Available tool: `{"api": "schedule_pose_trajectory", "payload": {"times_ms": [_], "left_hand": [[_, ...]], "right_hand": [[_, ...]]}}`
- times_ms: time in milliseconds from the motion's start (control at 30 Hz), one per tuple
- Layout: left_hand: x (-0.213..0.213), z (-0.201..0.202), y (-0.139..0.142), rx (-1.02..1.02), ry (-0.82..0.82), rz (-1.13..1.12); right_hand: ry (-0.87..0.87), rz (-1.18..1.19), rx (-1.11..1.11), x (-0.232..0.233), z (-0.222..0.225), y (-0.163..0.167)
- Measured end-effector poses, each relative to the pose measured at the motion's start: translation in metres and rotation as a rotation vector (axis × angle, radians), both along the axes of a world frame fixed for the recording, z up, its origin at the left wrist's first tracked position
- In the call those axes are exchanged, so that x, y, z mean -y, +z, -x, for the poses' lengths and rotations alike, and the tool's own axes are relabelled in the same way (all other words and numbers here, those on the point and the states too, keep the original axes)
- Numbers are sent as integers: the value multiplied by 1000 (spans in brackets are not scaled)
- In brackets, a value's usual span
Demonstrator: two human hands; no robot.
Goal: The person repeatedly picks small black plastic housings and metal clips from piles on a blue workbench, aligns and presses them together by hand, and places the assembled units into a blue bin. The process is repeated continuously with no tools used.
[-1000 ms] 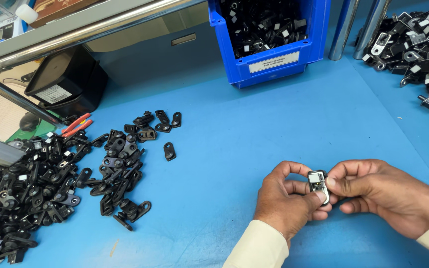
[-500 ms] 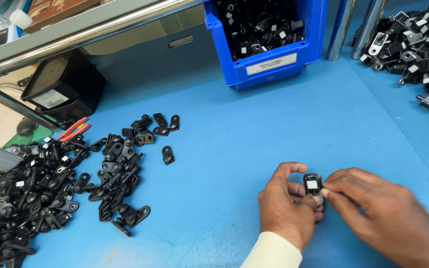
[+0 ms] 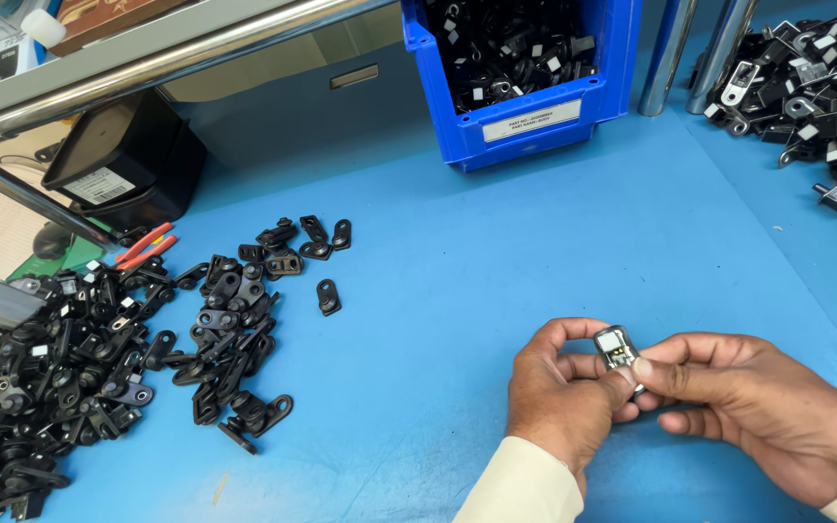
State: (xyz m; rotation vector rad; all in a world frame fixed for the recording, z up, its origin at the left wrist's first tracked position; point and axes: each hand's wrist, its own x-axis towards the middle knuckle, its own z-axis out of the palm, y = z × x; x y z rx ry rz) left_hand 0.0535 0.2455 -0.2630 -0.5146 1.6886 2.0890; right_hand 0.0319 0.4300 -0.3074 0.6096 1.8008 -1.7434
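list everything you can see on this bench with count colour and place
small black part with a pale square face: one, held between the fingertips of both hands, lower right
loose flat black plastic clips: many, heaped on the left of the table
second heap of black parts with pale tags: many, top right
blue plastic bin: one, top centre, filled with black parts
red-handled pliers: one, left, beside the heap
black box with a white label: one, upper left under the rail
metal rail: one, silver, across the top left
blue table: one, underneath everything
left hand: pale sleeve, gripping the part
right hand: gripping the part
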Motion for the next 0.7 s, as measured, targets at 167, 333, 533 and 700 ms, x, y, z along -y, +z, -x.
{"api": "schedule_pose_trajectory", "payload": {"times_ms": [167,333,533,700], "left_hand": [[-5,-4,1,-54,11,65],[-10,-9,-1,-43,55,194],[-20,-16,0,-100,143,129],[-25,-15,3,54,224,-65]], "right_hand": [[-143,151,-5,-4,-3,-10],[-218,-24,-187,13,-21,-9],[184,-992,-1179,15,-48,-4],[-35,-325,-542,-1,-45,-6]]}}
